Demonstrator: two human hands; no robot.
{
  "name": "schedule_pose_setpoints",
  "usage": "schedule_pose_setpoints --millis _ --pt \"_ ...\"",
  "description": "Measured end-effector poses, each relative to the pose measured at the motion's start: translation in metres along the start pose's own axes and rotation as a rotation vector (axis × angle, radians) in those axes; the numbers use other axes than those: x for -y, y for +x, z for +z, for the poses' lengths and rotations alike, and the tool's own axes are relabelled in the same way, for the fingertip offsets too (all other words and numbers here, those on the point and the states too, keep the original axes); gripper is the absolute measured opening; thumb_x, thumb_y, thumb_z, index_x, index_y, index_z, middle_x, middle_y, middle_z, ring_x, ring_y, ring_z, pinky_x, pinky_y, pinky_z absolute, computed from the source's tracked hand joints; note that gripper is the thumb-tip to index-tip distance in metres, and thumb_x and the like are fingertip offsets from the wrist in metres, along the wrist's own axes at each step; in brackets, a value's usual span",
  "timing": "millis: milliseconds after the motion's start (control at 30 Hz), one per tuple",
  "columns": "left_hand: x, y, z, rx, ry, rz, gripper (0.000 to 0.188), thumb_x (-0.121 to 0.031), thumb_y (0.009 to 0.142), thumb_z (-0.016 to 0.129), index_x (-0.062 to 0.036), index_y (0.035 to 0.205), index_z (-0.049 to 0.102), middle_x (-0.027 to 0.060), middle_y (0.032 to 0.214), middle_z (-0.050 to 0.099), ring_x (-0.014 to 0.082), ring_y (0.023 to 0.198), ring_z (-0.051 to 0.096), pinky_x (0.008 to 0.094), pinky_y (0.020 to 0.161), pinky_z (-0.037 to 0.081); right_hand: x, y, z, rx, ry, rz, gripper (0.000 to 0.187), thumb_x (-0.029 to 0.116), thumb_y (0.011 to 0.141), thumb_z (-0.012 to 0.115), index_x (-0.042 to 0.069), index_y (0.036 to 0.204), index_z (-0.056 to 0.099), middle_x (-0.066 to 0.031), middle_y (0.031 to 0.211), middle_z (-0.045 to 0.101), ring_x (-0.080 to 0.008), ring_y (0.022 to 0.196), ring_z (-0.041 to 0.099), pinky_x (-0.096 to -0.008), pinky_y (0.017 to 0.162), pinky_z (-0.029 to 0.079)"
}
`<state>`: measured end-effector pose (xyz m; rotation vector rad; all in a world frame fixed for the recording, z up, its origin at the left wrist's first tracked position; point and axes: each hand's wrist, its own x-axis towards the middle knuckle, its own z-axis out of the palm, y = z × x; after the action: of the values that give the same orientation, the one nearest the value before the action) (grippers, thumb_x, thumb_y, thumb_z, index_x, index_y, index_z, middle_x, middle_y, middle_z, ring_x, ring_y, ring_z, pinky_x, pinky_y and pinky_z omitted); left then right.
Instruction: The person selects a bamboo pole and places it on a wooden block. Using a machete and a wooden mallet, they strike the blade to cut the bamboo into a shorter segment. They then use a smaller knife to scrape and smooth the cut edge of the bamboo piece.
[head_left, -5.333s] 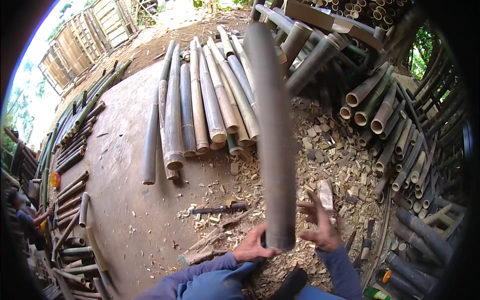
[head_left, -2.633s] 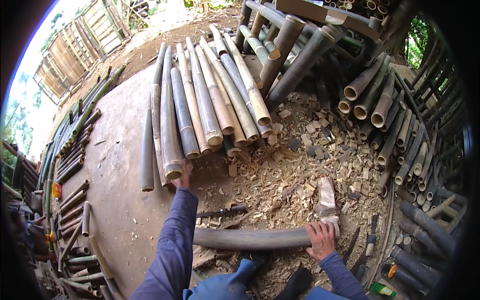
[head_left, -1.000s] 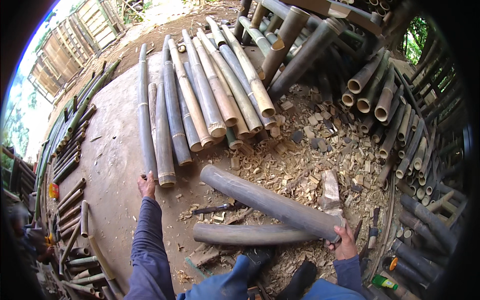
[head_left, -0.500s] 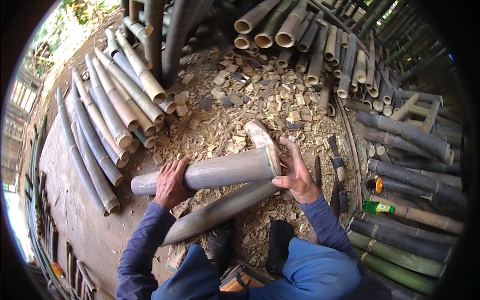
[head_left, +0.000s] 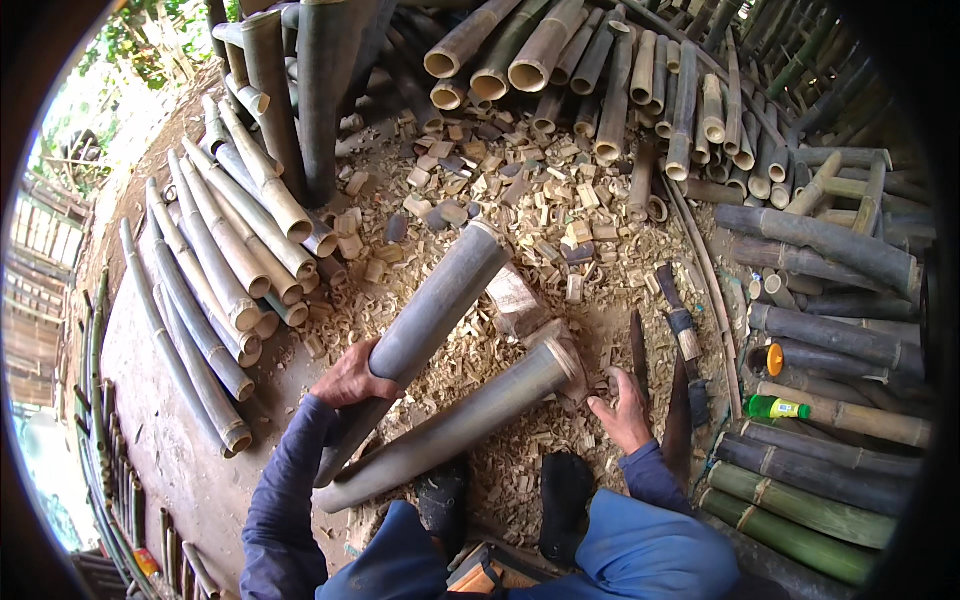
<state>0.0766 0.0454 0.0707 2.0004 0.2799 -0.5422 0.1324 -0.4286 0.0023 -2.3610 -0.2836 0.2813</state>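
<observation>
My left hand [head_left: 352, 378] is wrapped round a thick grey bamboo tube [head_left: 435, 300] near its lower end. The tube slants, its far end pointing up and to the right. Another bamboo tube [head_left: 450, 425] lies across in front of my feet, its right end resting on a pale hewn wood block [head_left: 520, 305]. Just right of that end hovers my right hand [head_left: 628, 415], open, thumb and fingers apart and holding nothing. Beyond it lie a dark long blade [head_left: 637, 345] and a tool with a wrapped handle [head_left: 683, 332].
Wood chips and shavings [head_left: 540, 210] cover the middle ground. Cut bamboo tubes lie in rows at left [head_left: 215, 255], at the back [head_left: 560, 60] and at right [head_left: 830, 490]. A green bottle [head_left: 776, 408] and an orange-capped container [head_left: 774, 358] sit among the right-hand tubes.
The tube in my left hand has swung from nearly level to a steep slant, its right end moving up and away. My right hand has left that end and drawn back toward me.
</observation>
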Motion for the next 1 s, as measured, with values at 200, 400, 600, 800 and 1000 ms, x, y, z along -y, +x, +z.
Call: schedule_pose_setpoints --millis 200,400,600,800,1000 --pt "-0.014 0.023 0.0 -0.319 0.413 -0.05 0.08 -0.036 0.06 0.087 -0.0006 0.125 0.057 0.0233 0.111 0.069 0.0365 0.101 0.068 0.0453 0.091 0.053 0.002 -0.005 0.0 0.002 -0.025 0.008 0.061 0.021 0.085 0.077 -0.001 0.135 0.051 -0.0244 0.125 0.057 -0.0418 0.116 0.057 -0.0464 0.101 0.046" --pt "-0.031 0.023 0.011 -0.592 0.694 0.12 0.097 -0.029 0.066 0.087 -0.0103 0.151 0.042 0.0209 0.139 0.05 0.0386 0.131 0.047 0.0517 0.113 0.039 -0.005 -0.009 0.006 0.006 0.008 0.002 0.062 0.02 0.084 0.077 -0.002 0.135 0.049 -0.024 0.124 0.056 -0.0424 0.116 0.056 -0.0471 0.101 0.046" --pt "-0.003 -0.074 0.134 -0.13 0.696 -0.011 0.097 -0.05 0.06 0.092 -0.0042 0.135 0.05 0.0199 0.116 0.063 0.0389 0.121 0.058 0.0499 0.099 0.049 -0.013 -0.018 0.013 0.033 -0.255 -0.114 0.071 0.03 0.084 0.077 -0.004 0.14 0.048 -0.0284 0.128 0.053 -0.046 0.118 0.054 -0.0489 0.102 0.044" --pt "0.007 -0.082 0.125 -0.405 0.569 -0.041 0.062 -0.025 0.06 0.085 -0.0056 0.112 0.058 0.0159 0.1 0.065 0.0332 0.099 0.064 0.0465 0.086 0.049 0.013 -0.005 0.019 0.135 -0.35 0.019 0.068 0.033 0.083 0.076 -0.004 0.136 0.055 -0.0212 0.125 0.058 -0.0398 0.118 0.055 -0.0504 0.1 0.044" --pt "-0.028 -0.037 0.018 -0.766 0.737 -0.045 0.067 -0.023 0.061 0.086 -0.0074 0.121 0.06 0.0131 0.106 0.067 0.0337 0.101 0.065 0.0465 0.09 0.05 0.019 -0.006 0.017 0.098 -0.414 -0.005 0.066 0.032 0.083 0.074 -0.006 0.135 0.057 -0.0211 0.117 0.06 -0.0391 0.113 0.058 -0.0488 0.095 0.047"
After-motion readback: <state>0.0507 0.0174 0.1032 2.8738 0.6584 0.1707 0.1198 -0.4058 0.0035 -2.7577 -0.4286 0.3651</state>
